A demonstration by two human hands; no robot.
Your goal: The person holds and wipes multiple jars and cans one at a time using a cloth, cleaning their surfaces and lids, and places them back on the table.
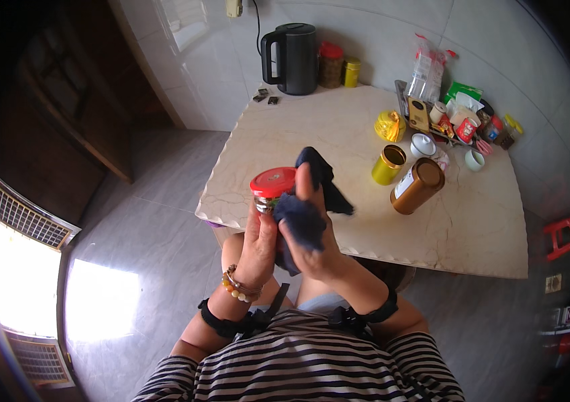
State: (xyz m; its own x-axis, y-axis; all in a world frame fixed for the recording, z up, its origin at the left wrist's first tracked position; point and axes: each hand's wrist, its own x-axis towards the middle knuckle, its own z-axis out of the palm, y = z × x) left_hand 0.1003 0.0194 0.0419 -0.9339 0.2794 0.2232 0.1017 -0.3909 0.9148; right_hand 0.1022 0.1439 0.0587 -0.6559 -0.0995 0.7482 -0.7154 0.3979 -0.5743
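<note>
My left hand grips a clear jar with a red screw lid, held above the table's near edge. In my right hand is a dark blue cloth, bunched against the jar's side. One end of the cloth hangs out beyond my fingers. Most of the jar's body is hidden by my hands and the cloth. To the right on the table stand an open yellow-green tin and a brown canister with a white label.
A marble-patterned table reaches the tiled wall. Along the back are a black electric kettle, a red-lidded jar and a small yellow tin. A yellow-wrapped bundle, a white lidded bowl and a cup sit at right.
</note>
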